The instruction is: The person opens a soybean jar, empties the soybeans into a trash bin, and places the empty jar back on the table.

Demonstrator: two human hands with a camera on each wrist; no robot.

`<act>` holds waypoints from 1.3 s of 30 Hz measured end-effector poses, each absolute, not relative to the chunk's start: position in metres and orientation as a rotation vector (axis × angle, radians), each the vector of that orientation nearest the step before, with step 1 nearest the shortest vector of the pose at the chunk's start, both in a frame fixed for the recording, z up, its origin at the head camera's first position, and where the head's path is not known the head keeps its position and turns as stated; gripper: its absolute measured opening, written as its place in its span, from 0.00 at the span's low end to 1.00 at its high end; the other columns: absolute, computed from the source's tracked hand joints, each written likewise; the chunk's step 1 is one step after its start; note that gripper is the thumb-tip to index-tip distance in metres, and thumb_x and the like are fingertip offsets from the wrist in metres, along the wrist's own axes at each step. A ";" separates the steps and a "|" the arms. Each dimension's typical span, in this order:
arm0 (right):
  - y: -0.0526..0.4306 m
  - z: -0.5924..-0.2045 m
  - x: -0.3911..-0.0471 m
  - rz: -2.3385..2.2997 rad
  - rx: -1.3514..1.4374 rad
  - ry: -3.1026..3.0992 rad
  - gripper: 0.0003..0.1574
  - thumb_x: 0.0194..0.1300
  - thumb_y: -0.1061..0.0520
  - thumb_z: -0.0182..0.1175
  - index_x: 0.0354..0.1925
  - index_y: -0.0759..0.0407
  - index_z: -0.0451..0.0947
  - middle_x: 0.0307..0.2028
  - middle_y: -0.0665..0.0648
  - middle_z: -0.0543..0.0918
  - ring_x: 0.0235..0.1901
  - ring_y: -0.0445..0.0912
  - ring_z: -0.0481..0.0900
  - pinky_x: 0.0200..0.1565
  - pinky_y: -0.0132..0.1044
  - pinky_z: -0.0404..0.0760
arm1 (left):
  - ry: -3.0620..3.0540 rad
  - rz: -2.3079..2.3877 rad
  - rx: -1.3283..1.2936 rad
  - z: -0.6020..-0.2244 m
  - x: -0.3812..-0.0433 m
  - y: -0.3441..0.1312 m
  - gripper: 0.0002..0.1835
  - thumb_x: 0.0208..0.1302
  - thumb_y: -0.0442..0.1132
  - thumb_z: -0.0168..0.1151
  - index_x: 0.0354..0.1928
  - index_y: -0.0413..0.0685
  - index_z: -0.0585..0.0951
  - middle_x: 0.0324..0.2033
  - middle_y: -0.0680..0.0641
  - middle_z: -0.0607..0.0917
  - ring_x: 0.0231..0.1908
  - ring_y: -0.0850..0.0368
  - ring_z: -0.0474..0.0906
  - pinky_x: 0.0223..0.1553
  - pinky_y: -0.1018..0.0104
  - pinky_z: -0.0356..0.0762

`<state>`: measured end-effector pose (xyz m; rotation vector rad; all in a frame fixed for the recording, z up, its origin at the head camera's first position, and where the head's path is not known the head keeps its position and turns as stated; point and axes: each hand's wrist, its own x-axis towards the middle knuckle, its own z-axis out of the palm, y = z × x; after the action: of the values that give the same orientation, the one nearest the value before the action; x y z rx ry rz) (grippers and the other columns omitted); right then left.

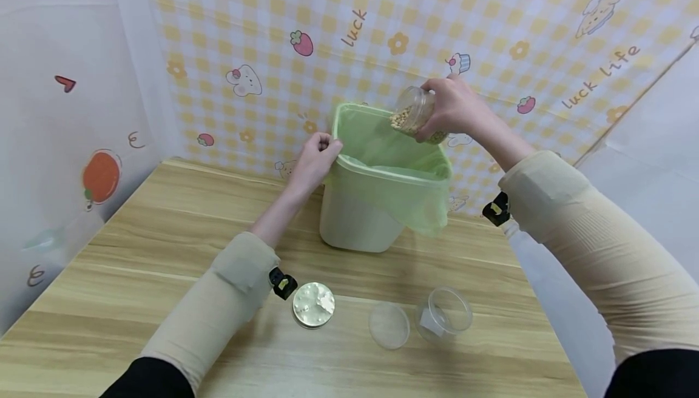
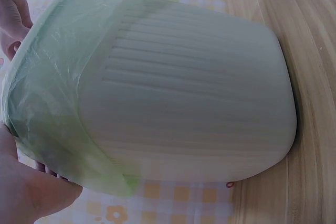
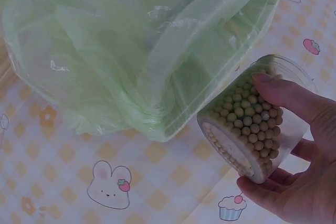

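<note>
A pale waste bin (image 1: 355, 222) stands upright against the patterned backdrop, lined with a thin green plastic bag (image 1: 423, 204) folded over its rim. At the bin's left rim my left hand (image 1: 317, 158) grips the edge and bag; its fingertips are partly hidden. My right hand (image 1: 453, 107) holds a clear jar (image 1: 414, 113) tilted on its side, its mouth pointing left over the bin's right side. Small round beige pellets (image 3: 249, 116) lie inside the jar, seen closely in the right wrist view. The left wrist view shows the bin's ribbed side and my left hand (image 2: 39, 187).
On the wooden table (image 1: 164, 252) in front of the bin lie a round shiny metal lid (image 1: 314, 305), a translucent disc (image 1: 389, 325) and a clear plastic container (image 1: 450, 313). A checked cloth backdrop (image 1: 218, 34) rises behind the bin.
</note>
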<state>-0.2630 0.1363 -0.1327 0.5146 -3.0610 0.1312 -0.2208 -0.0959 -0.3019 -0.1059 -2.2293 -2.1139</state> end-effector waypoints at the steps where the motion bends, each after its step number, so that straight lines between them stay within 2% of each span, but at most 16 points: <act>1: 0.136 -0.133 -0.263 0.128 0.515 -3.059 0.59 0.40 0.51 0.81 0.69 0.64 0.70 0.57 0.69 0.77 0.59 0.61 0.67 0.55 0.59 0.78 | -2.229 -2.116 -0.100 -0.302 -0.221 -0.096 0.17 0.72 0.48 0.54 0.53 0.44 0.74 0.38 0.52 0.72 0.38 0.56 0.68 0.40 0.66 0.70; 39: 0.139 -0.131 -0.256 0.070 0.531 -3.010 0.58 0.37 0.56 0.80 0.68 0.64 0.71 0.56 0.70 0.73 0.54 0.59 0.66 0.51 0.54 0.77 | -2.201 -2.120 -0.086 -0.304 -0.223 -0.094 0.16 0.72 0.47 0.55 0.52 0.44 0.74 0.38 0.52 0.73 0.39 0.57 0.68 0.42 0.67 0.70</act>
<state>-0.2560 0.1388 -0.1307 0.5313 -3.0095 0.0701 -0.2226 -0.0936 -0.3039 -0.0858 -2.2008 -2.1204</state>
